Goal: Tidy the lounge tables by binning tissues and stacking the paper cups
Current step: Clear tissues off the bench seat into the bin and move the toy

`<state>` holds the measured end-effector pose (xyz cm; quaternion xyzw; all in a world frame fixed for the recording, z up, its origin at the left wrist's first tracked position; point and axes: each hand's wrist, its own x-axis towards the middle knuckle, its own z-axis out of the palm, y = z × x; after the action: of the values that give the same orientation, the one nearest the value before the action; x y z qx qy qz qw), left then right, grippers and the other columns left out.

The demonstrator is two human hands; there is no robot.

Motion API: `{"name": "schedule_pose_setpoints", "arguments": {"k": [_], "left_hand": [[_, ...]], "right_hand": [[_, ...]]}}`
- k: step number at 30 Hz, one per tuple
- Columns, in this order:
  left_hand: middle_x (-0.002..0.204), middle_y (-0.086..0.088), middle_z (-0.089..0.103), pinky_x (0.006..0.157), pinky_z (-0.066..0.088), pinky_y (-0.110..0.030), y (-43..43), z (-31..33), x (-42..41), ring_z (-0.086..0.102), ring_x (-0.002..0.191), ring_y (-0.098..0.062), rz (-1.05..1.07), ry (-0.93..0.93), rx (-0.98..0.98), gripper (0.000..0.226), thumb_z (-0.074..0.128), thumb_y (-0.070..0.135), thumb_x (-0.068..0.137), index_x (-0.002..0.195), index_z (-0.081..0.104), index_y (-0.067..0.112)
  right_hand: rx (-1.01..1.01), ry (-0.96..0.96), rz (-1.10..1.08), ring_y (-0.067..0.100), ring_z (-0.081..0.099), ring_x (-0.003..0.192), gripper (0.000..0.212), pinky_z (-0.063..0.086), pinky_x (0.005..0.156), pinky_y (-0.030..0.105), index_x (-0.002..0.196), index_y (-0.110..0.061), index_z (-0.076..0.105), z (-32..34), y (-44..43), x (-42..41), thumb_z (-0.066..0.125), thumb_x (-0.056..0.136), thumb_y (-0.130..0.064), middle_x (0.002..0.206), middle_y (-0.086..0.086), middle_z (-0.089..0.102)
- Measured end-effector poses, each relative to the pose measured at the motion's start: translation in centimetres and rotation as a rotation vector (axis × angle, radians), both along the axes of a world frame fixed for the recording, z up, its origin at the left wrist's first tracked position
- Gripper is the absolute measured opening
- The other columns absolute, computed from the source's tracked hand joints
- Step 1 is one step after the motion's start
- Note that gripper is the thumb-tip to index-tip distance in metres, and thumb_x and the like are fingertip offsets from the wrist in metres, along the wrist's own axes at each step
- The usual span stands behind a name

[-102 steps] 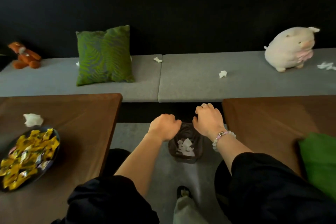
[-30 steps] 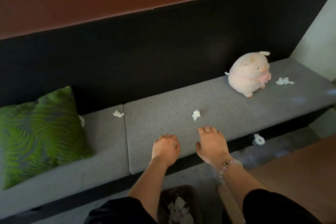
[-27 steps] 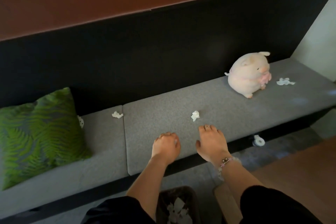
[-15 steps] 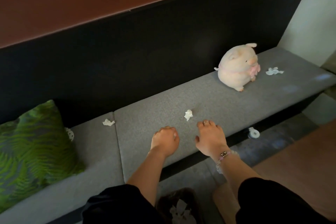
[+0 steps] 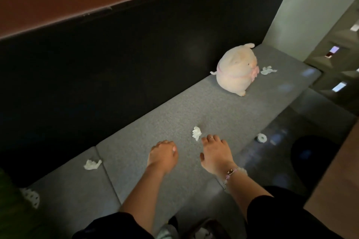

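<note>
Both my hands hover over the grey bench seat (image 5: 174,114). My right hand (image 5: 214,154) has its fingers stretched forward and holds nothing; its fingertips are just short of a small crumpled tissue (image 5: 196,133). My left hand (image 5: 162,156) is loosely curled with nothing visible in it. Another tissue (image 5: 92,164) lies on the seat near the cushion seam to the left. A third tissue (image 5: 268,70) lies beyond the plush pig. The dark bin (image 5: 204,232) with tissues inside shows at the bottom edge.
A cream plush pig (image 5: 236,71) sits on the bench at the right. A white ring-shaped item (image 5: 261,137) lies on the floor below the bench. A wooden table edge (image 5: 338,184) is at the right, a green cushion (image 5: 11,211) at the bottom left.
The view has swung right and closer over the bench. My right hand has come nearer the small tissue. The bin has slid almost out of frame.
</note>
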<state>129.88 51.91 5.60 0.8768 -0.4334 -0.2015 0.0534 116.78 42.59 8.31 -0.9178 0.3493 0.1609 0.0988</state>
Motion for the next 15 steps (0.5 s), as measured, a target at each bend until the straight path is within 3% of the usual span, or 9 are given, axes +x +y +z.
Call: {"name": "schedule_pose_setpoints", "arguments": {"k": [10, 15], "left_hand": [[0.120, -0.004, 0.060, 0.094, 0.041, -0.030, 2.9, -7.7, 5.7, 0.055, 0.114, -0.022, -0.050, 0.180, 0.108, 0.027, 0.042, 0.026, 0.095, 0.112, 0.061, 0.015], [0.119, -0.005, 0.060, 0.091, 0.043, -0.030, 4.4, -10.4, 6.3, 0.056, 0.110, -0.021, -0.073, 0.244, 0.194, 0.027, 0.042, 0.025, 0.096, 0.113, 0.060, 0.013]], "right_hand": [[0.080, 0.143, -0.001, 0.025, 0.036, 0.131, 0.049, 0.032, 0.105, 0.036, 0.139, -0.008, 0.036, -5.9, 3.2, 7.5, 0.041, 0.095, -0.028, 0.143, 0.009, 0.040], [0.133, 0.147, -0.178, 0.022, 0.034, 0.134, 0.053, 0.029, 0.109, 0.034, 0.143, -0.011, 0.032, -8.4, 3.8, 7.0, 0.044, 0.094, -0.030, 0.146, 0.006, 0.038]]}}
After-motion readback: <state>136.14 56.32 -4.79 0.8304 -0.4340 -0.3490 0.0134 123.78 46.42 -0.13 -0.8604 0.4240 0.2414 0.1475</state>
